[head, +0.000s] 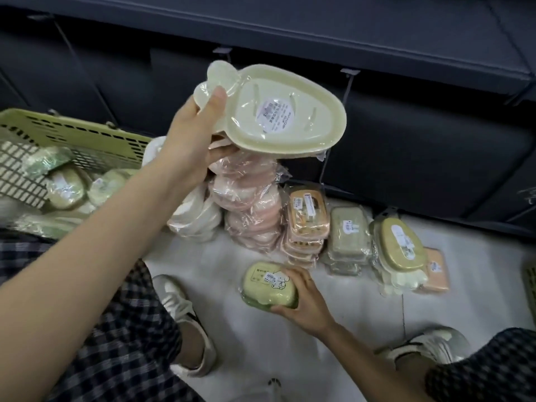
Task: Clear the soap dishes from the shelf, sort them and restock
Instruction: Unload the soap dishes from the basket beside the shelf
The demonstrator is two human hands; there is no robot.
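The left hand (191, 140) is raised above the pink stack (249, 204) of wrapped soap dishes, gripping a pale cream-green rabbit-shaped soap dish (278, 114) by its eared end. The thumb lies across the ears on top and the other fingers are curled underneath, mostly hidden by the dish, so the grasp is narrow and clamped on the dish's edge. The dish is tilted with its face toward the camera, a round white label at its middle, and its lower rim hangs just over the top of the pink stack; whether they touch cannot be told.

The right hand (301, 297) is low, in front of the pink stack, near the floor (333, 314). It holds a green lidded soap box (269, 285) in clear wrap, thumb along the box's near side and fingers spread over its far right corner, a medium-wide grasp wrapped round the box.

Right of the pink stack stand, in order, an orange stack (307, 224) touching it, a grey-green stack (348, 236), then an olive-lidded dish (401, 245) atop pale ones, with a peach box (438, 271) just beyond. Left of the pink stack, touching it, lies a white pile (197, 219). Further left a green basket (58, 134) holds several wrapped greenish dishes. Behind the pink stack runs the dark shelf unit (406, 146)
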